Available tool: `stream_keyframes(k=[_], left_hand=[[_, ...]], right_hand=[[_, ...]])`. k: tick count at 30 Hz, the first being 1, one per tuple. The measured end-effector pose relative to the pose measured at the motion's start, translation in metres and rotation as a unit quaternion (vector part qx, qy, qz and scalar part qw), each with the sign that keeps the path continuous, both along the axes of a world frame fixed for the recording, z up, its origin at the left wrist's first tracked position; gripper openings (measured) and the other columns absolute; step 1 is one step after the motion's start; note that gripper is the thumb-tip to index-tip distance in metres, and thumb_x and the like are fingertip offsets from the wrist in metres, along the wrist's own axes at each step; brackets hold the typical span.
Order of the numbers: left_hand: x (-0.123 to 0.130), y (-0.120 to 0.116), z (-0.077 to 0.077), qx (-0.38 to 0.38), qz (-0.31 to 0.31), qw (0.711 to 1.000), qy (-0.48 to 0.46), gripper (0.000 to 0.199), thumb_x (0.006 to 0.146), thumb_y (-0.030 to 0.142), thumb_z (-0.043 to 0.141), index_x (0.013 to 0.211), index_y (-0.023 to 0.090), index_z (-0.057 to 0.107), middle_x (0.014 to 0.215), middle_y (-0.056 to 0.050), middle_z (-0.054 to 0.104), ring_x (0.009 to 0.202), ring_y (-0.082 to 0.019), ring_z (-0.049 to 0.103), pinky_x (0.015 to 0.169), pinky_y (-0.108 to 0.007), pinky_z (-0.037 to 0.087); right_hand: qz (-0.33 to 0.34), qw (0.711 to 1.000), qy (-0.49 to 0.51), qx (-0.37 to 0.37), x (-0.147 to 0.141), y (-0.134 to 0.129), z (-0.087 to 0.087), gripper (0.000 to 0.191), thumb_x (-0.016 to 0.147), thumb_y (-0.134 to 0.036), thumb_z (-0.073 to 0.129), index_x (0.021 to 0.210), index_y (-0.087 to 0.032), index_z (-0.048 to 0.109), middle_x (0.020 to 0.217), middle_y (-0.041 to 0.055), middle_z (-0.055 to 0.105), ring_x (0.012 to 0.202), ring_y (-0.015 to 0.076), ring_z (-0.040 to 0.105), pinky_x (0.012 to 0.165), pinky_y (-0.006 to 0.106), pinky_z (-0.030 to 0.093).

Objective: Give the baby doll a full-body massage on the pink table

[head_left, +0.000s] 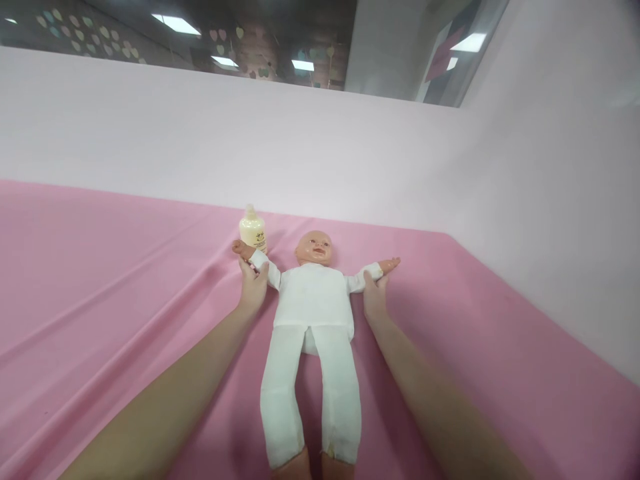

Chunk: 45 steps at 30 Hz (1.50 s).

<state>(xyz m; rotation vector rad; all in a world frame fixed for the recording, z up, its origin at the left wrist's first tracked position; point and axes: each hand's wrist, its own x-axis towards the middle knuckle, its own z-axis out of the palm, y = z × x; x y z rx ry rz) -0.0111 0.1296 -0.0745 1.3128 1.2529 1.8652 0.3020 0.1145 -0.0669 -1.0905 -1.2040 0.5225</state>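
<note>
A baby doll (pixel 314 297) with a white cloth body lies on its back, head away from me, arms stretched out to both sides. My left hand (pixel 253 285) is closed around the doll's forearm on the left, close to its wrist. On the other side, my right hand (pixel 375 297) grips the doll's right-hand forearm in the same way. Some of my fingers are hidden beneath the doll's arms. Just behind the doll's left-side hand stands a pale yellow pump bottle (pixel 253 230), upright and partly covered by that arm.
A pink cloth (pixel 125 300) with folds on the left covers the surface under the doll. A white wall (pixel 225 140) rises behind it and another on the right. Above the back wall, a glass pane (pixel 280 40) shows ceiling lights and heart shapes.
</note>
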Motion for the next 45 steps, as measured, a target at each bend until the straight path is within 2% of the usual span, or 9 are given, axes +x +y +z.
stream_keyframes(k=[3,7,11,15,19,23,32,37,45], left_hand=[[0.003,-0.006,0.007,0.018,0.007,1.000,0.023,0.057,0.095,0.047,0.052,0.145,0.030,0.029,0.144,-0.011,0.044,0.124,-0.022,0.053,0.101,-0.039,0.048],[0.005,-0.012,0.015,0.024,0.020,0.999,0.040,0.050,0.097,0.044,0.049,0.143,0.030,0.035,0.143,-0.010,0.048,0.123,-0.022,0.053,0.101,-0.038,0.048],[0.006,-0.012,0.017,-0.007,0.034,0.998,0.058,0.059,0.088,0.037,0.062,0.141,0.029,0.038,0.134,-0.010,0.054,0.113,-0.023,0.058,0.090,-0.037,0.053],[0.008,-0.012,0.013,-0.009,-0.001,0.996,0.091,0.078,0.083,0.031,0.067,0.149,0.031,0.027,0.129,-0.011,0.055,0.105,-0.022,0.061,0.085,-0.037,0.055],[0.010,-0.012,0.010,0.011,-0.006,0.985,0.171,0.074,0.086,0.027,0.060,0.152,0.029,0.028,0.130,-0.011,0.055,0.115,-0.024,0.057,0.097,-0.043,0.050],[0.011,-0.013,0.011,0.067,-0.027,0.958,0.278,0.064,0.090,0.020,0.050,0.151,0.029,0.033,0.144,-0.008,0.048,0.136,-0.026,0.042,0.116,-0.049,0.033],[0.014,-0.013,0.005,0.065,-0.074,0.909,0.404,0.061,0.090,0.009,0.037,0.148,0.030,0.043,0.146,-0.005,0.049,0.136,-0.024,0.041,0.117,-0.050,0.032],[0.015,-0.012,0.004,0.063,-0.070,0.907,0.410,0.060,0.090,0.007,0.036,0.145,0.030,0.047,0.144,-0.005,0.051,0.132,-0.024,0.044,0.114,-0.049,0.035],[0.016,-0.011,0.003,0.067,-0.076,0.912,0.397,0.060,0.089,0.009,0.038,0.144,0.031,0.048,0.142,-0.005,0.052,0.131,-0.024,0.045,0.113,-0.050,0.035]], right_hand=[[-0.020,1.000,0.010,-0.013,-0.002,-0.002,0.008,0.072,0.098,-0.045,0.035,0.156,-0.036,-0.007,0.165,-0.0083,-0.006,0.153,0.0185,0.000,0.126,0.045,0.010],[-0.001,1.000,-0.020,0.024,-0.007,-0.004,0.017,0.066,0.101,-0.044,0.029,0.156,-0.036,-0.006,0.165,-0.0089,-0.003,0.153,0.0177,0.002,0.125,0.045,0.016],[0.041,0.997,-0.036,0.054,-0.011,-0.006,0.021,0.061,0.102,-0.043,0.027,0.157,-0.033,0.003,0.165,-0.0053,0.008,0.153,0.0183,0.012,0.124,0.043,0.022],[0.051,0.997,-0.046,0.041,-0.016,-0.009,0.020,0.059,0.102,-0.044,0.029,0.157,-0.030,0.015,0.163,0.0009,0.022,0.149,0.0199,0.026,0.122,0.042,0.026],[0.070,0.996,-0.035,0.030,-0.020,-0.014,0.020,0.067,0.099,-0.045,0.041,0.157,-0.030,0.012,0.161,0.0060,0.028,0.144,0.0212,0.036,0.118,0.044,0.033],[0.070,0.997,-0.030,0.026,-0.022,-0.019,0.023,0.064,0.098,-0.044,0.044,0.156,-0.032,0.019,0.158,0.0053,0.034,0.141,0.0214,0.041,0.117,0.046,0.034],[0.101,0.981,-0.164,0.016,-0.020,-0.022,0.025,0.048,0.100,-0.044,0.037,0.144,-0.028,0.046,0.146,0.0050,0.051,0.136,0.0219,0.046,0.117,0.046,0.033],[0.115,0.962,-0.247,0.030,-0.020,-0.017,0.020,0.043,0.100,-0.039,0.036,0.137,-0.028,0.055,0.142,0.0040,0.055,0.133,0.0221,0.048,0.117,0.047,0.033],[0.104,0.955,-0.277,0.036,-0.020,-0.014,0.019,0.048,0.090,-0.021,0.042,0.136,-0.026,0.057,0.137,0.0049,0.059,0.129,0.0220,0.051,0.115,0.047,0.037]])
